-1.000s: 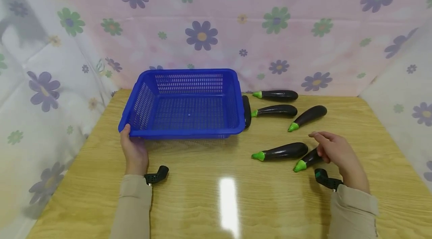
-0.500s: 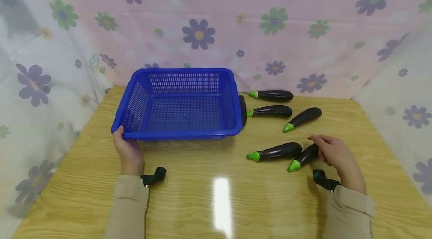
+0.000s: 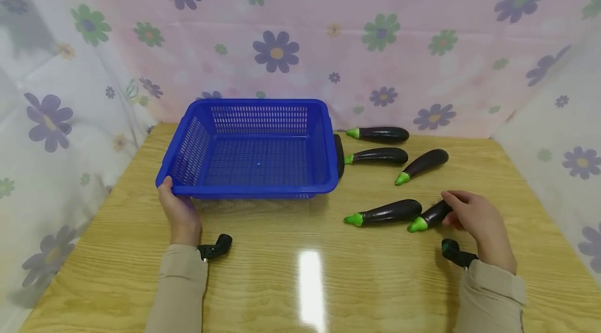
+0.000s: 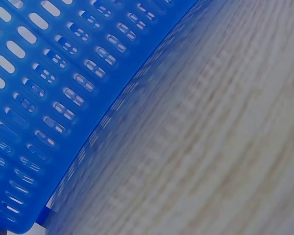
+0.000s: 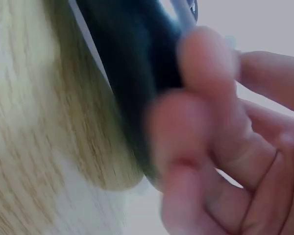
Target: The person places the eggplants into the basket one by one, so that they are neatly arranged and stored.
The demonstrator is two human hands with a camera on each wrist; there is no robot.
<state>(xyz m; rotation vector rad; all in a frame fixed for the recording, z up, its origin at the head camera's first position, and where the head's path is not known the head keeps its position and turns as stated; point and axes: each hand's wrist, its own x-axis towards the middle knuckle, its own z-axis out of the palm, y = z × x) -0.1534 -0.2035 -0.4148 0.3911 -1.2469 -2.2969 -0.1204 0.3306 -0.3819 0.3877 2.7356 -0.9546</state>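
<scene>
My left hand [image 3: 180, 214] grips the front left corner of a blue plastic basket [image 3: 249, 190], thumb over the rim. In the left wrist view the slotted basket wall [image 4: 78, 78] stands close to the tabletop; the left fingers are mostly hidden. My right hand [image 3: 479, 221] holds a dark eggplant [image 3: 434, 214] by its thick end, its green stem pointing left toward me. Curled fingers [image 5: 206, 73] lie against the glossy eggplant [image 5: 132, 54] in the right wrist view. Just left of it lies another eggplant [image 3: 392, 212].
Farther back on the wooden table [image 3: 263, 281] lie a slanted eggplant [image 3: 424, 165], a middle eggplant [image 3: 380, 156] and a rear eggplant [image 3: 382, 134]. One more eggplant [image 3: 339, 155] lies against the basket's right side, partly hidden. A flowered cloth [image 3: 310, 20] hangs behind.
My right hand has closed on the front right eggplant, which has shifted slightly right and away from me. The left hand keeps its grip on the basket corner. The head view has shifted a little.
</scene>
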